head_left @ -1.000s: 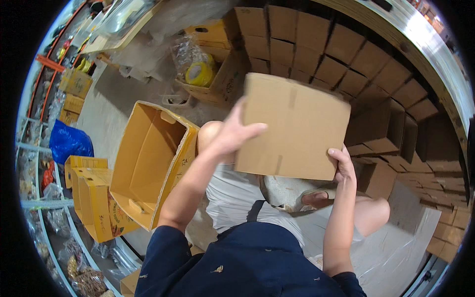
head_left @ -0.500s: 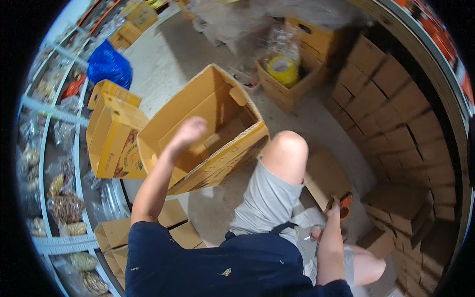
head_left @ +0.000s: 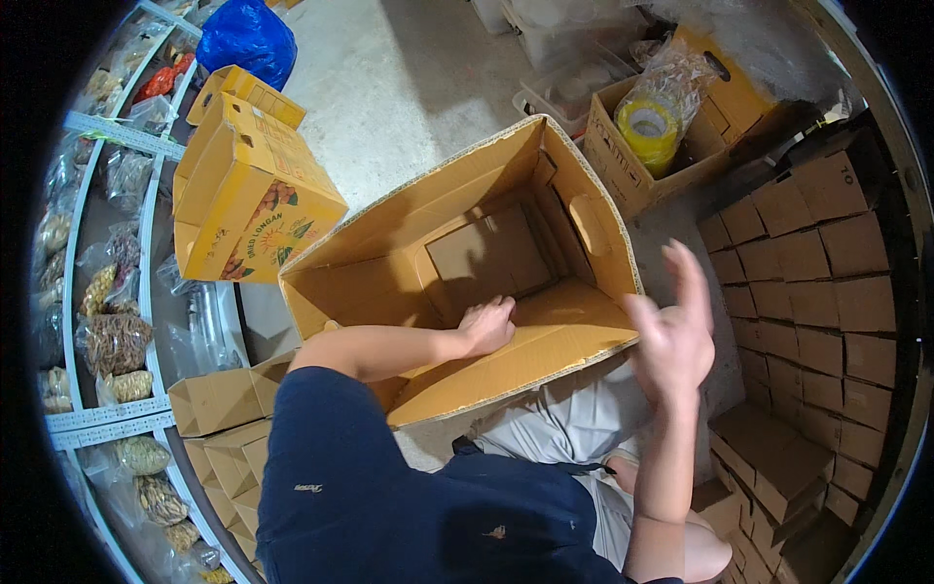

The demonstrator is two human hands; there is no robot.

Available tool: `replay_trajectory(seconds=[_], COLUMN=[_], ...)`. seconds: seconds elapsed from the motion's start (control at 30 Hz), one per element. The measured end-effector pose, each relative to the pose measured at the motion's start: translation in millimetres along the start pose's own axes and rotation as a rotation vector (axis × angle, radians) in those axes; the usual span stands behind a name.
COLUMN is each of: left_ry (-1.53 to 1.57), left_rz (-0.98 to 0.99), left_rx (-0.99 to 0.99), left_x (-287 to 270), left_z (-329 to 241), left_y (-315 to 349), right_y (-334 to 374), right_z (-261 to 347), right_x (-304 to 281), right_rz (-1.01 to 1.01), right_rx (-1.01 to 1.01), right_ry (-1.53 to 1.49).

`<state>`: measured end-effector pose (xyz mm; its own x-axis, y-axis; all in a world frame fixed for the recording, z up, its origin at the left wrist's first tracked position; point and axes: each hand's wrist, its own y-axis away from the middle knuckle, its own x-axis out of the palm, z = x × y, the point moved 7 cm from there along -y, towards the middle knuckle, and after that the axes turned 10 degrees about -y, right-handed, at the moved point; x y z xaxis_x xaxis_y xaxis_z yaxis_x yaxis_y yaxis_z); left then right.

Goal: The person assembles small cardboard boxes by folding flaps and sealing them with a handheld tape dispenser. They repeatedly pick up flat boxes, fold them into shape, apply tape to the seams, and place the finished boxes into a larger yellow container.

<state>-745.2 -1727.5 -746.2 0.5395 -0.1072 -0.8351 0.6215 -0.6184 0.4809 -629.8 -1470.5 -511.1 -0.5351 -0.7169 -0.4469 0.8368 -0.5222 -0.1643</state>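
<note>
A large open cardboard box (head_left: 511, 375) stands in front of me, its mouth facing up. Inside, on its floor, lies a brown rectangular carton (head_left: 491, 248); I cannot tell how deep it is. My left hand (head_left: 486, 326) reaches over the left rim into the box, fingers curled closed near the inner side closest to me. Whatever it may hold is hidden. Just outside the right rim, my right hand (head_left: 676, 341) is raised with thumb and fingers apart, slightly blurred and holding nothing.
Yellow printed cartons (head_left: 263, 185) stand left, below a blue bag (head_left: 248, 39). Shelves with bagged dried goods (head_left: 117, 341) line the left. A carton holding yellow tape rolls (head_left: 647, 131) sits far right. Stacked brown boxes (head_left: 817, 263) form a wall at right; more cartons (head_left: 224, 399) stand near left.
My left hand has gone lower into the large box. My right hand has let go of a brown carton at the right and risen to the rim. The orange tape dispenser is out of sight.
</note>
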Motion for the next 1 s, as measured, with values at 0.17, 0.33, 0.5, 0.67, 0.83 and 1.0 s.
replay_trajectory(seconds=[0.17, 0.33, 0.5, 0.67, 0.83, 1.0], left_ry=[0.064, 0.823, 1.164, 1.495, 1.064, 1.117], left_rz=[-0.098, 0.183, 0.103, -0.252, -0.693, -0.621], left_rx=[-0.577, -0.776, -0.857, -0.657, -0.648, -0.613], left_x=[44.1, 123.1, 170.5, 131.9, 44.3, -20.0], left_z=[111.4, 224.3, 231.2, 162.9, 79.5, -25.4], left_y=[-63.0, -100.8, -103.1, -108.9, -75.6, -98.5], right_y=[-21.5, 1.3, 17.9, 10.1, 2.0, 0.4], right_z=[5.9, -19.1, -28.2, -26.3, -14.3, -13.1], right_x=[55.3, 46.4, 40.8, 41.6, 44.0, 44.0], right_rz=[0.048, 0.022, 0.01, 0.008, 0.008, 0.029], right_rx=[0.211, 0.17, 0.165, 0.166, 0.14, 0.2], right_ry=[0.049, -0.107, -0.039, -0.005, 0.045, 0.092])
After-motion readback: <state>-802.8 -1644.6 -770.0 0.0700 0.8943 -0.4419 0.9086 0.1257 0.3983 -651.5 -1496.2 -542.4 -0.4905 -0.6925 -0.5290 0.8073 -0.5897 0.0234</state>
